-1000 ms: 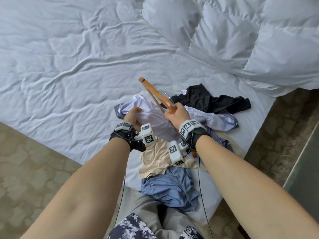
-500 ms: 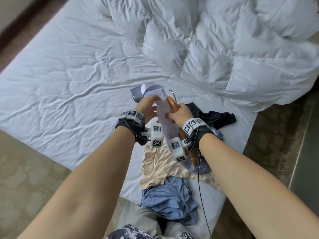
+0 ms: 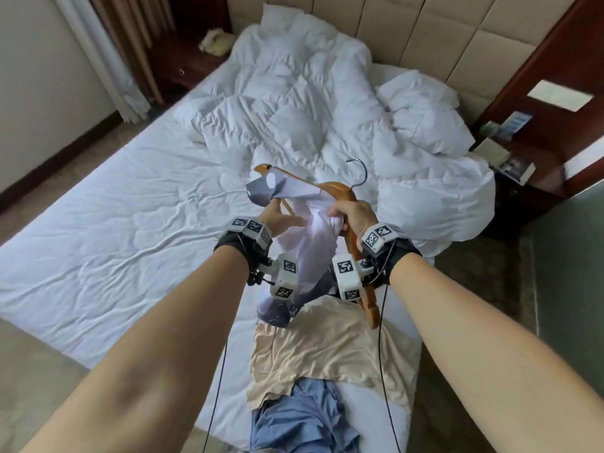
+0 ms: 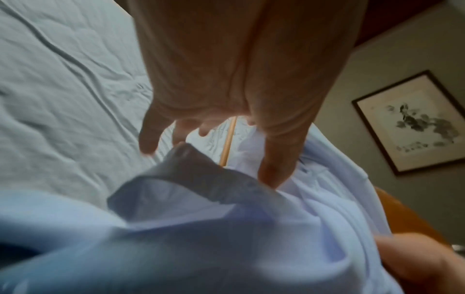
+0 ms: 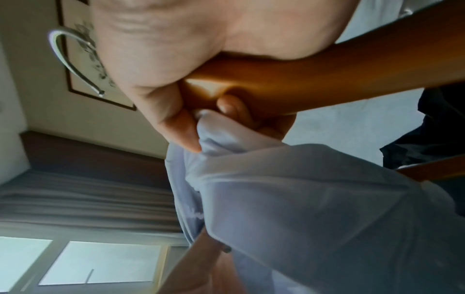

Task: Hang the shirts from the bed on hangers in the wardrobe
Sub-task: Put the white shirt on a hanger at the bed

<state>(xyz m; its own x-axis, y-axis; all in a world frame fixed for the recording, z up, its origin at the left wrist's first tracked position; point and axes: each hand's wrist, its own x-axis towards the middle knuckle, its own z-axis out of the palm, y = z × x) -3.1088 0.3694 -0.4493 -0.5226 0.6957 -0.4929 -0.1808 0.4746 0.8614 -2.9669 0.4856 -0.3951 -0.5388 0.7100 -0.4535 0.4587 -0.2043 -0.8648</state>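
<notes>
A wooden hanger (image 3: pixel 338 191) with a metal hook (image 3: pixel 359 171) is held up over the bed. My right hand (image 3: pixel 351 217) grips the hanger (image 5: pixel 327 83) near its neck, together with a bunch of the pale lilac shirt (image 3: pixel 317 230). The shirt's shoulder is over the hanger's left arm, and the rest hangs between my wrists. My left hand (image 3: pixel 281 219) is under that arm with its fingers spread. Its thumb (image 4: pixel 274 163) rests against the shirt (image 4: pixel 251 228) beside the grey collar.
A beige shirt (image 3: pixel 327 348) and a blue shirt (image 3: pixel 304 420) lie on the bed's near corner below my hands. A black garment (image 5: pixel 440 129) lies to the right. A crumpled white duvet (image 3: pixel 327 109) covers the far half of the bed. A dark nightstand (image 3: pixel 510 178) stands at the right.
Both hands have lifted the hanger and the lilac shirt off the bed. The shirt's shoulder now sits over the hanger's left arm. My view has tilted up toward the headboard.
</notes>
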